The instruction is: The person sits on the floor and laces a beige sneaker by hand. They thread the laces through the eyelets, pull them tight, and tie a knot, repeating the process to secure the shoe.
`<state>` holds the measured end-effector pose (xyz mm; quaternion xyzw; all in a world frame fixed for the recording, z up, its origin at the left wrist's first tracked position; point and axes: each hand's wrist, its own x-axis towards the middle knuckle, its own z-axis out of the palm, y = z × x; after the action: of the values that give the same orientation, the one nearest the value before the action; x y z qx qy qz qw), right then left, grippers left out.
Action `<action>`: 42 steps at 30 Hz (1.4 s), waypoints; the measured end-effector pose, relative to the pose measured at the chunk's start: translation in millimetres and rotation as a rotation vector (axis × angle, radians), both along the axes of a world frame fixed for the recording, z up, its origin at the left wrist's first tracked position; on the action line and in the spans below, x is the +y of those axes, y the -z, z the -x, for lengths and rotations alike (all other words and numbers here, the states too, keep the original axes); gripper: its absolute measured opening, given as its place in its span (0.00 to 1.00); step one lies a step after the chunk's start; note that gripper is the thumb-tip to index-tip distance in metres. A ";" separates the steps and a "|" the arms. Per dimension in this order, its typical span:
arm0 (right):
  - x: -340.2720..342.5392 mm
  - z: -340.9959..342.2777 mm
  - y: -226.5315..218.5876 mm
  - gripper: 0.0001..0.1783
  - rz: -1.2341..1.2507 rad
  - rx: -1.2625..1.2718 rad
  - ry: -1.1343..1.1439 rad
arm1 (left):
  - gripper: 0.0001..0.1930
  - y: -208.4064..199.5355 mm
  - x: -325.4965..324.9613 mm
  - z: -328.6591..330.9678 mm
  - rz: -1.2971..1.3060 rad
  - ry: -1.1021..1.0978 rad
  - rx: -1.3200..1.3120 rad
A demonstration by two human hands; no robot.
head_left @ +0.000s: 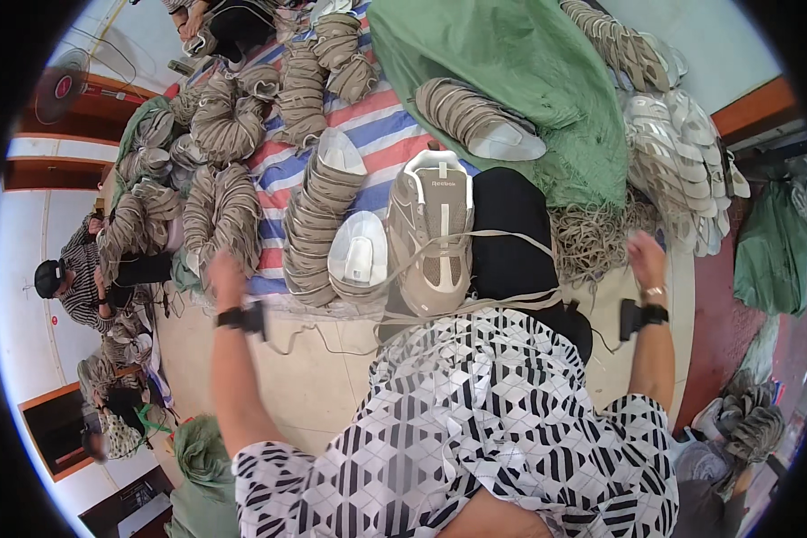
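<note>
A beige shoe upper (442, 206) with white trim lies sole-away across my lap, beside my black-trousered leg. A flat beige lace (511, 235) runs loosely over it and across the leg, and another strand crosses lower down near my patterned shirt. My left hand (226, 272) is raised out to the left, smeared by motion, in front of the stacked uppers (235, 211); its fingers cannot be made out. Out to the right, my right hand (644, 258) is closed, beside a heap of loose laces (592, 238). Whatever it grips is too small or blurred to name.
Nested uppers (312, 233) and one with a white lining (359, 255) lie on a striped sheet (278, 170). Green sheeting (520, 63) holds another row (475, 118). More uppers (681, 166) stack at right. Co-workers sit at left (82, 282) and far top.
</note>
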<state>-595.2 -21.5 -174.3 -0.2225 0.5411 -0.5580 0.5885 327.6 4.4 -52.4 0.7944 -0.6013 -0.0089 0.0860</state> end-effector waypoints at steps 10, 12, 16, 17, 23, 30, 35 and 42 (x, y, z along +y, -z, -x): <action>-69.1 -325.5 -203.0 0.10 0.359 0.847 -0.612 | 0.11 -51.9 -8.6 381.3 0.204 0.301 0.630; -66.3 -329.5 -175.8 0.09 0.411 0.840 -0.603 | 0.11 -57.1 -0.5 377.2 0.080 0.328 0.635; -54.6 -331.9 -171.2 0.06 0.351 0.599 -0.671 | 0.12 -46.7 -1.6 356.6 0.038 0.414 0.590; -51.7 -330.8 -173.6 0.06 0.345 0.571 -0.645 | 0.12 -43.8 -5.1 354.2 0.028 0.387 0.642; -32.9 -330.9 -183.7 0.04 0.492 0.777 -0.564 | 0.13 -35.9 -15.2 362.2 0.091 0.313 1.004; -9.7 -336.7 -182.8 0.06 0.379 0.893 -0.790 | 0.11 -47.2 8.5 358.2 0.069 0.127 1.113; -12.3 -344.4 -170.5 0.08 0.512 1.087 -0.719 | 0.11 -36.2 8.9 343.6 -0.076 0.321 1.066; -11.6 -353.5 -153.3 0.05 0.813 1.337 -0.585 | 0.13 -31.0 6.7 343.2 -0.155 0.114 1.358</action>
<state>-241.7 -33.0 -21.0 -0.8333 0.4533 -0.2846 0.1383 -15.6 11.1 -21.4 0.5836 -0.4527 -0.5526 0.3861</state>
